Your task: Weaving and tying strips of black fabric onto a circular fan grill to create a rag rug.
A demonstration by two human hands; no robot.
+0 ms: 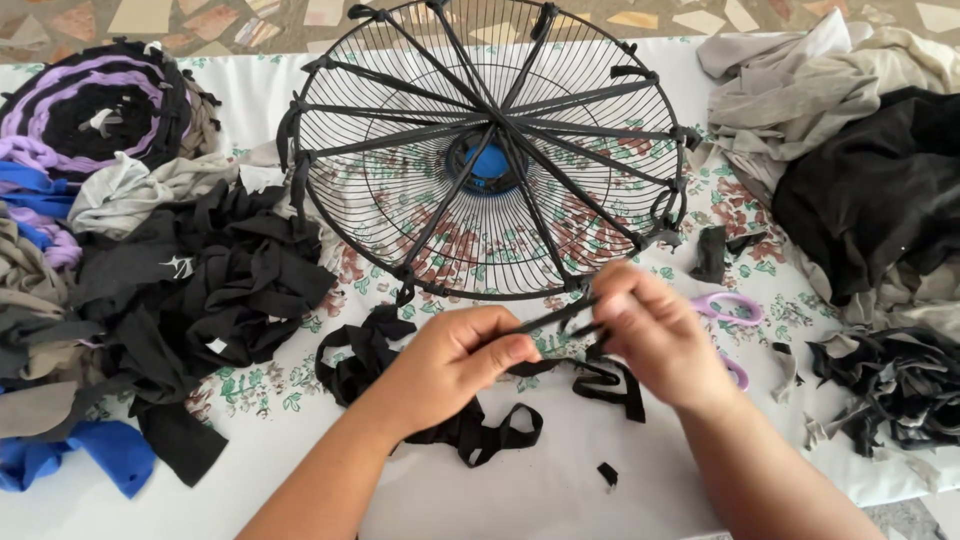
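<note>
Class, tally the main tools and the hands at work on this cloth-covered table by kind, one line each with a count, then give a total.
Wire fan guard: 1
Purple-handled scissors: 1
Coiled purple and black braided mat: 1
Hands pulling a black fabric strip: 2, left hand and right hand
Total: 5

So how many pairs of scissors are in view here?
1: purple-handled scissors on the cloth-covered table, just behind the right hand. Others could be hidden under the fabric piles.
</note>
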